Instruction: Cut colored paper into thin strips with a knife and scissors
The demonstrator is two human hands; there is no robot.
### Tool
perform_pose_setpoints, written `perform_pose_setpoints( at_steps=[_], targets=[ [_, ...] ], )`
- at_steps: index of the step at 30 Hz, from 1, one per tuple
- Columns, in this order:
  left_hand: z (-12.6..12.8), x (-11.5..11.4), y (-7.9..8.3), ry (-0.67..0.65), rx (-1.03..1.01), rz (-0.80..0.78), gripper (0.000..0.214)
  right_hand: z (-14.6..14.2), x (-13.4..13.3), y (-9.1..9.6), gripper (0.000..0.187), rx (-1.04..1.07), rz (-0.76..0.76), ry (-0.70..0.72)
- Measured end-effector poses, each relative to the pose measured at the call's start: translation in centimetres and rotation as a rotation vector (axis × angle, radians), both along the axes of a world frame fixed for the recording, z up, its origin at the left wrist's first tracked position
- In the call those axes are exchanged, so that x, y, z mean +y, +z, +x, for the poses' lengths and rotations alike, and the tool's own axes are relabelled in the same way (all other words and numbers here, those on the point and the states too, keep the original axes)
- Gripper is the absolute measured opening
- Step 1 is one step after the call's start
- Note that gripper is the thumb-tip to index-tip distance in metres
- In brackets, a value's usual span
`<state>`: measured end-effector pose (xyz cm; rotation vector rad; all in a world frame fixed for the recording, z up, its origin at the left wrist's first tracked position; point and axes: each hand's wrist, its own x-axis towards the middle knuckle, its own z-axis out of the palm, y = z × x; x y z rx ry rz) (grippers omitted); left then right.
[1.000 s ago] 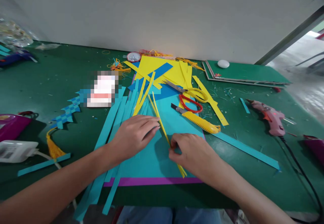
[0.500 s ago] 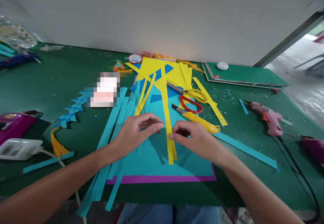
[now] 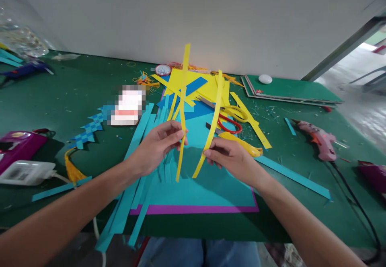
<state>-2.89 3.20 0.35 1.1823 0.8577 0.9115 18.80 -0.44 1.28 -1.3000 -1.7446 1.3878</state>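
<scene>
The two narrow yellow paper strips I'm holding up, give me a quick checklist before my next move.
1. Left hand grips its narrow yellow paper strip: ok, pinched toward the lower end.
2. Right hand grips the other narrow yellow paper strip: ok, also pinched low.
3. Strips separated: ok, a gap shows between them.
4. Metal scissors with yellow and red handle loops put aside: not ok, they lie just beyond the right hand.
5. Yellow-handled cutter blade covered: not ok, it shows past the handle.
6. Pink plastic glue gun cool: cannot tell.

left yellow strip (image 3: 182, 106): near-upright, slightly bent | right yellow strip (image 3: 216, 118): slanted, gently bowed | both narrow, held apart
</scene>
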Motion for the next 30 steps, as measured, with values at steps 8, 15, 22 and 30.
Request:
perform_pose_setpoints(
  at_steps=[8, 15, 22, 30],
  targets=[
    [-0.3, -0.2, -0.2, -0.141, -0.09, -0.242, 0.019, 0.0, 0.1, -0.5, 0.025, -0.125, 0.011, -0.062],
    [0.5, -1.7, -0.1, -0.479, -0.101, -0.466, 0.018, -0.8, 0.1, -0.2, 0.031, 0.28, -0.068, -0.215],
    [0.4, -1.7, -0.2, -0.479, 0.152, -0.206, 0.028, -1.3, 0.0, -0.7, 0.039, 0.413, -0.082, -0.248],
    [0.5, -1.9, -0.3, -0.395, 0.222, -0.119, 0.021, -1.5, 0.0, -0.4, 0.044, 0.345, -0.009, -0.226]
  ],
)
